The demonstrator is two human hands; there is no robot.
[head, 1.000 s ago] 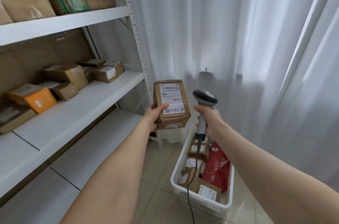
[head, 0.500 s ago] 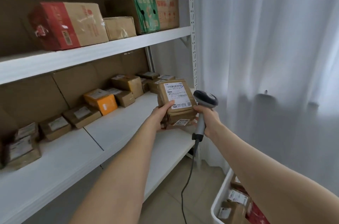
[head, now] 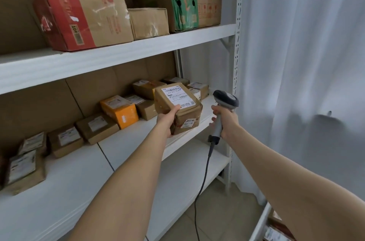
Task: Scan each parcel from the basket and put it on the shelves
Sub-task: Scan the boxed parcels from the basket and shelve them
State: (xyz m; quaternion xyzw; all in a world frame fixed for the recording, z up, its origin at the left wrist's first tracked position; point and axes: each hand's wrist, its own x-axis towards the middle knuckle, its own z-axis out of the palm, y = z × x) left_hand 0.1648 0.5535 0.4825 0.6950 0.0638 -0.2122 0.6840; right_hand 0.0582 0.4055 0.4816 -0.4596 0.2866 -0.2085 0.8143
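Observation:
My left hand [head: 166, 120] grips a brown taped parcel [head: 180, 111] with a white label on top, held in the air over the front edge of the middle shelf [head: 126, 142]. To its right my right hand [head: 227, 120] grips the grey handle of a barcode scanner [head: 225, 100], whose dark head points left toward the parcel. The scanner's cable [head: 201, 187] hangs down to the floor. Only a corner of the white basket [head: 260, 223] shows at the bottom right, with a few parcels inside.
Several small labelled parcels and an orange box [head: 120, 111] line the back of the middle shelf. The upper shelf [head: 118, 53] carries large cartons. A lower shelf [head: 183, 177] lies below. A white upright [head: 237, 63] and white curtain [head: 306, 83] stand at right.
The view has swung left from the basket to the shelves. My left hand has carried the parcel left, away from the scanner and over the middle shelf's front edge.

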